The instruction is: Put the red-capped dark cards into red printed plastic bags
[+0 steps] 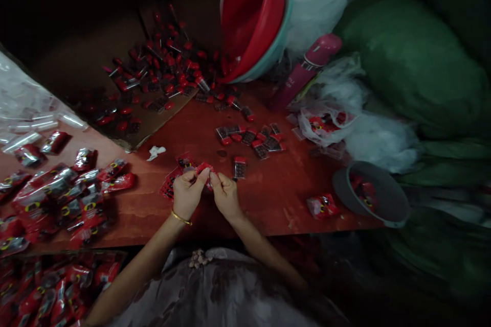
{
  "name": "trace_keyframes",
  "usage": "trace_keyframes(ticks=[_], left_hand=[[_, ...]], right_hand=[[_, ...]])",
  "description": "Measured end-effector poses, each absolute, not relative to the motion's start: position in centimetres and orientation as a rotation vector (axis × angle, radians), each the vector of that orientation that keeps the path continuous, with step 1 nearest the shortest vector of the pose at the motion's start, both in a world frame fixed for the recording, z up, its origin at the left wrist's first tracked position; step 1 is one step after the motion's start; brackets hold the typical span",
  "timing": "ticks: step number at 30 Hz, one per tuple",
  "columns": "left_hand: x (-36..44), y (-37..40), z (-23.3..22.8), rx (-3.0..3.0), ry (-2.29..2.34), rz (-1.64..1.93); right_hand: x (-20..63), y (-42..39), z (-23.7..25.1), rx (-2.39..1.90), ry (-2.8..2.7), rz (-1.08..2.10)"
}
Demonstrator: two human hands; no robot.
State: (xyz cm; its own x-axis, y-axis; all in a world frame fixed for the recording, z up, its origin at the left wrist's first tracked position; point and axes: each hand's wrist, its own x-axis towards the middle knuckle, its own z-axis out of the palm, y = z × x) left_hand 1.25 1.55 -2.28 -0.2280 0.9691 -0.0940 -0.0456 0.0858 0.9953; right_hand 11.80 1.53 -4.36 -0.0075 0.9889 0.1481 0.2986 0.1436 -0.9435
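Note:
Near the front middle of the table my left hand and my right hand meet, thumbs close together. Between them both pinch a small red plastic packet; what is inside it I cannot make out. More flat red packets lie beside and under my left hand. A clear case with a red end and dark contents lies just beyond my right hand. Several similar small cases are grouped farther back.
A cardboard box on its side spills red-capped cases. Filled packets pile at left, with more below the table edge. Red basin, pink bottle, plastic bag and grey bucket stand at right. A white scrap lies near the box.

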Motion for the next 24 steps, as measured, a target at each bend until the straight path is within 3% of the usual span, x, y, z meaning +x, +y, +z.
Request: trace_keyframes(ticks=[6,11,15,19,24], left_hand=[[0.9,2.2,-2.5,0.590,1.147,1.224],[0.2,3.1,-2.2,0.304,1.190,1.230],[0.4,3.3,-2.1,0.220,1.176,1.174],[0.7,3.1,-2.2,0.219,1.190,1.158],[1.0,2.7,-1.7,0.302,1.208,1.161]], right_hand=[[14.7,2.8,-3.4,-1.307,-1.789,0.821],[17.8,3.3,-3.8,-1.871,-1.924,0.187],[19.2,3.2,-5.3,-2.044,-2.007,0.014],[20.1,2.2,-5.2,-1.795,-1.852,0.335],[19.6,-0.6,-2.4,-1.353,-1.611,1.288]])
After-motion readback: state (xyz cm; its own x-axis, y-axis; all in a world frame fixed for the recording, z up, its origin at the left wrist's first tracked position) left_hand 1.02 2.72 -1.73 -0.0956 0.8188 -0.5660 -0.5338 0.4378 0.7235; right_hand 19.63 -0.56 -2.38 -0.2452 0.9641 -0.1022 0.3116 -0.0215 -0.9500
